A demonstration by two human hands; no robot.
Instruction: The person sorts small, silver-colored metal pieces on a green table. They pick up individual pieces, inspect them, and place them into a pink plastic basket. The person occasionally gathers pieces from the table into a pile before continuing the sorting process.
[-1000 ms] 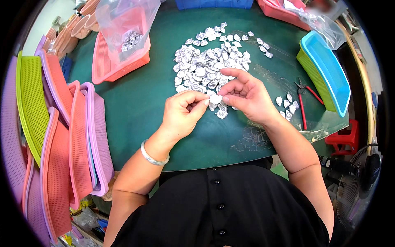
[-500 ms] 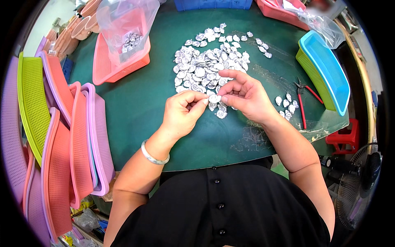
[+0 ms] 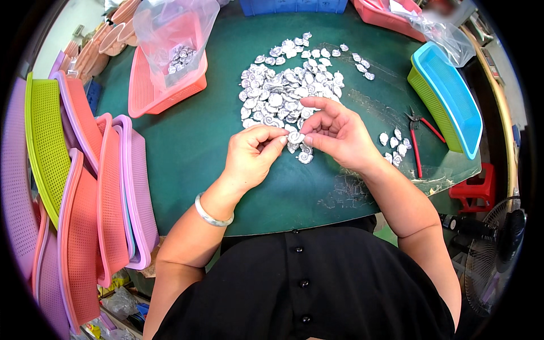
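Between my two hands is a small silvery-white piece with a swirled, rose-like or snail-like relief (image 3: 295, 138). My left hand (image 3: 251, 157) pinches its left edge with thumb and forefinger. On the other side, the thumb and a curled finger of my right hand (image 3: 341, 137) close on its right edge, while the forefinger stays raised. Just beyond my fingers spreads a heap of similar pieces (image 3: 275, 100) on the dark green tabletop (image 3: 192, 164). A few more pieces (image 3: 305, 154) lie right beneath the held one.
Red-handled cutters (image 3: 416, 147) lie at the right beside a small group of pieces (image 3: 396, 146) and a blue-and-green basket (image 3: 447, 93). A pink basket (image 3: 150, 101) with a plastic bag stands at the far left. Stacked coloured baskets (image 3: 79, 243) crowd the left edge; a fan (image 3: 490, 255) stands lower right.
The piece between my fingertips has tilted slightly, showing its swirled relief more clearly. Both hands stay in nearly the same place.
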